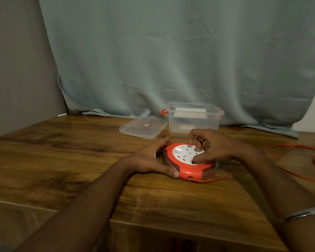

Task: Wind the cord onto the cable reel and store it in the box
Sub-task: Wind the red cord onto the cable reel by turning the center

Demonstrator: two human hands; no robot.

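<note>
My left hand cups the left side of the cable reel, fingers spread along its far rim and thumb pressed against the near edge, so it holds the orange housing steady on the counter. I judge this grip should stay firm and low, since the housing must not spin while the middle turns.

The reel lies flat near the middle of the counter, white socket face up. Behind it, a little to the left, the clear lid lies flat, and just right of that stands the open box, already holding something white.

My right hand sits on the white face, fingers curled down onto it and thumb at its near edge. This looks like the winding step: I should turn the face in even, short strokes and re-set my fingers without lifting my left hand.

The cord leaves the reel at its near right side and runs off in loose loops across the right of the counter. I would watch for kinks there and let it feed in slack, not taut. Much cord is still out, so storing comes later.
</note>
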